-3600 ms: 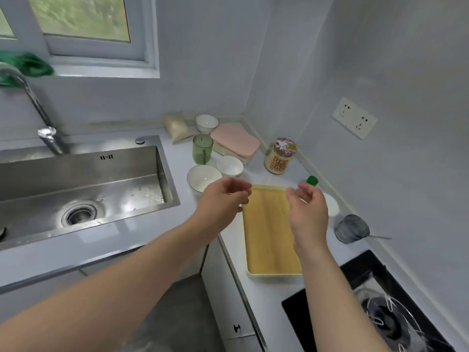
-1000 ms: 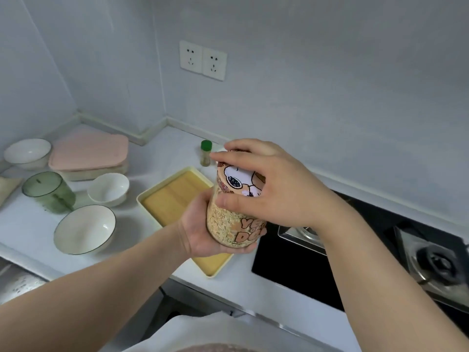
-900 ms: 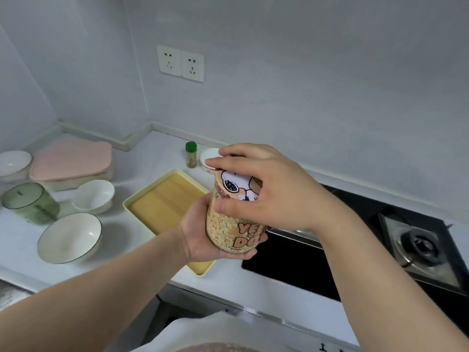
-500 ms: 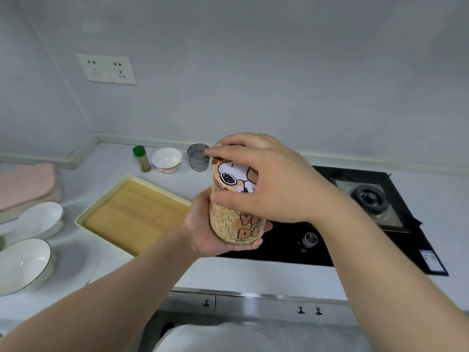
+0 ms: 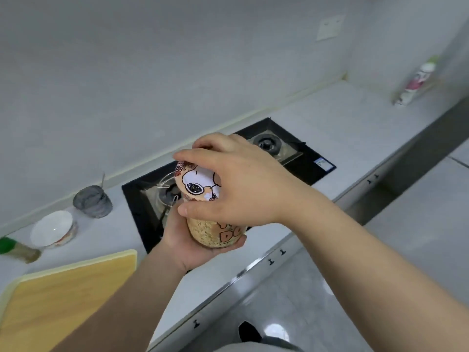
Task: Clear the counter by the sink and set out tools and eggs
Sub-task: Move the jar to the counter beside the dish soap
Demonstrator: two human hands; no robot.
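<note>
A cartoon-printed jar [image 5: 203, 232] with a dog-face lid is held in the air above the front edge of the black gas hob [image 5: 299, 158]. My left hand [image 5: 185, 240] cups the jar's base from below, fingers curled round it. My right hand [image 5: 241, 184] grips the jar's top and lid from above, thumb at the front. A wooden cutting board in a pale tray [image 5: 63, 295] lies at the lower left on the counter.
Behind the board stand a green-capped spice bottle [image 5: 17, 250], a small white bowl [image 5: 53, 232] and a grey mesh strainer [image 5: 92, 201]. The grey counter [image 5: 355, 128] runs on to the right past the hob, with a pink-and-white bottle [image 5: 416, 82] at its far end. Floor lies below.
I have turned right along the counter carrying the jar. The sink, bowls and green cup have left the view; the hob's right side and the far counter have come in. Both hands keep their hold.
</note>
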